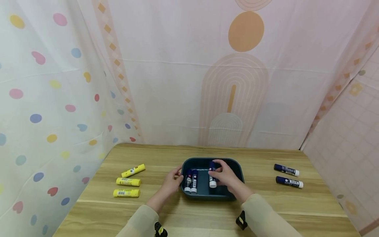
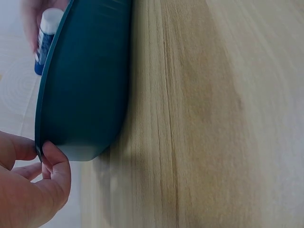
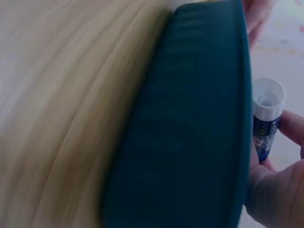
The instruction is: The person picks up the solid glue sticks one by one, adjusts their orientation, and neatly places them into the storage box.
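A dark teal tray [image 1: 207, 197] sits on the wooden table, and two navy glue sticks [image 1: 193, 181] with white ends lie side by side at its left end. My left hand [image 1: 171, 181] pinches the tray's left rim between thumb and fingers, plain in the left wrist view. Over the tray's middle, my right hand [image 1: 225, 175] holds another navy glue stick [image 1: 212, 174], white end toward me. In the right wrist view that glue stick [image 3: 267, 107] shows beyond the tray wall, gripped by thumb and fingers.
Several yellow glue sticks [image 1: 126, 193] lie on the table [image 1: 160, 154] left of the tray. Farther right are two more navy glue sticks [image 1: 289, 182] with white ends. A patterned curtain [image 1: 165, 98] hangs behind the table's back edge.
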